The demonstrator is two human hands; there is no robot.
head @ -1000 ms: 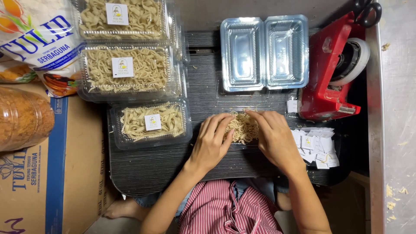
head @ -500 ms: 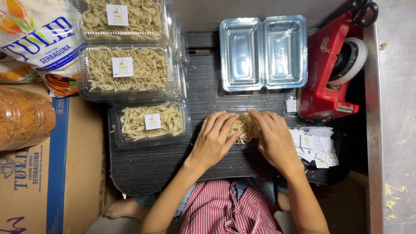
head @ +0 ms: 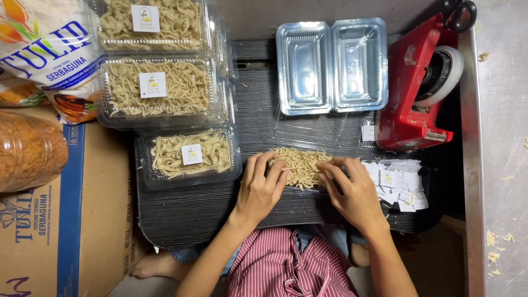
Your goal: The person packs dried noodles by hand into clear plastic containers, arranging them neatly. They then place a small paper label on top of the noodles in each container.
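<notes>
The heap of raw noodles (head: pixel 300 165), on the black ribbed tray (head: pixel 187 212) at 6 o'clock from the empty clear clamshell (head: pixel 331 65), judged light, limp and breakable; left hand (head: pixel 263 187) and right hand (head: pixel 355 190) cup its sides, fingers spread, best lifted from beneath.

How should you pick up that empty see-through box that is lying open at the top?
The open clear box lies flat with both halves facing up and nothing in it. Probably best to pinch its near long rim, or the ridge where the halves join, coming from above on the person's side. The red tape dispenser crowds its right edge, and thin plastic walls likely bend if squeezed in the middle.
</notes>
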